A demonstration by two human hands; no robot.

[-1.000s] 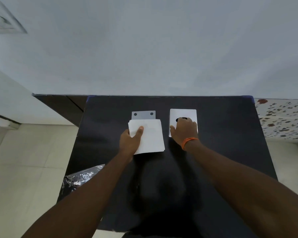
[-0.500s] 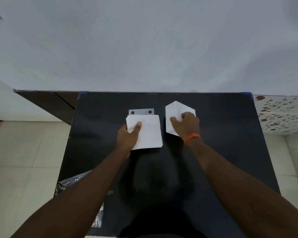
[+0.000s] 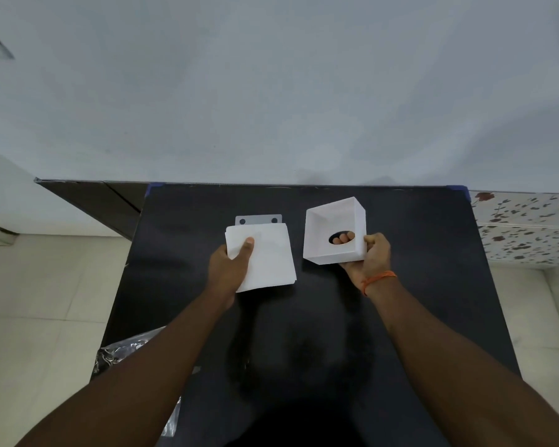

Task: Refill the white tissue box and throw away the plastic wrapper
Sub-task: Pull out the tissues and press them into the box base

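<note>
My left hand point(image 3: 232, 266) grips a stack of white tissues point(image 3: 265, 258) by its left edge, thumb on top, just above the black table point(image 3: 417, 253). My right hand point(image 3: 370, 259) holds the white tissue box point(image 3: 334, 233) turned over, its open underside facing me and its oval slot showing my fingertips through it. The box is lifted off the table, right of the tissues and apart from them. A flat grey plate with two dark holes point(image 3: 258, 220) lies just behind the tissues. The clear plastic wrapper point(image 3: 117, 353) lies at the table's near left edge, partly hidden by my left forearm.
A pale wall rises right behind the table. A flower-patterned surface point(image 3: 526, 227) adjoins the table on the right. Light floor tiles point(image 3: 46, 301) lie to the left, with a dark panel point(image 3: 104, 204) at the back left.
My right hand has lifted the tissue box off the table and turned it over, so its open underside now faces me. My left hand keeps hold of the tissue stack in about the same place.
</note>
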